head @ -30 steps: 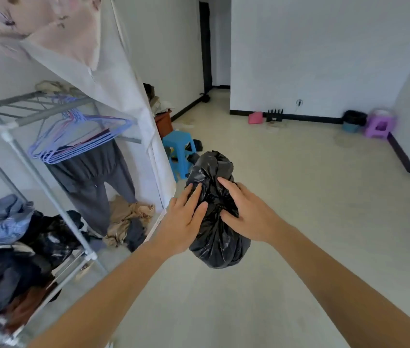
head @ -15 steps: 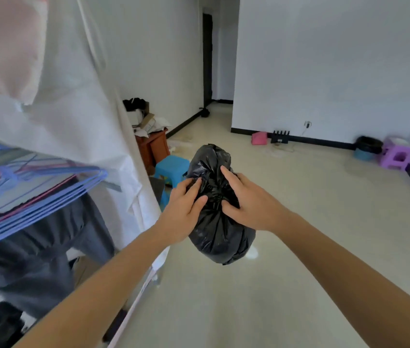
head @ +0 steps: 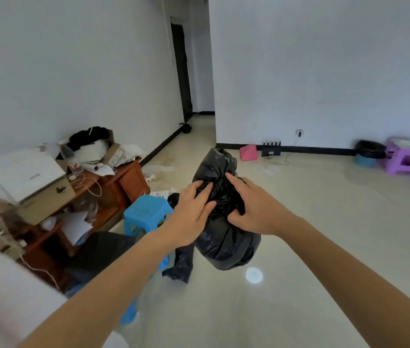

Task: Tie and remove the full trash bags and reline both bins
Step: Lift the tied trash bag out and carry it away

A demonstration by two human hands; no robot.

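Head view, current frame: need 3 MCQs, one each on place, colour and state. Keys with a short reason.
1. Where does the black-lined bin stand?
A. in the hallway doorway
B. by the far wall, beside the purple stool
C. right at the person's feet

2. What colour is the stool next to the wooden desk?
A. blue
B. red
C. white

3. What state is the black trash bag in?
A. torn open and untouched
B. held up off the floor by the left hand and right hand
C. sitting inside a bin

Answers:
1 B: it sits against the far baseboard, next to the purple stool.
2 A: its top and legs are light blue.
3 B: both hands grip its gathered top, and bare floor shows below it.
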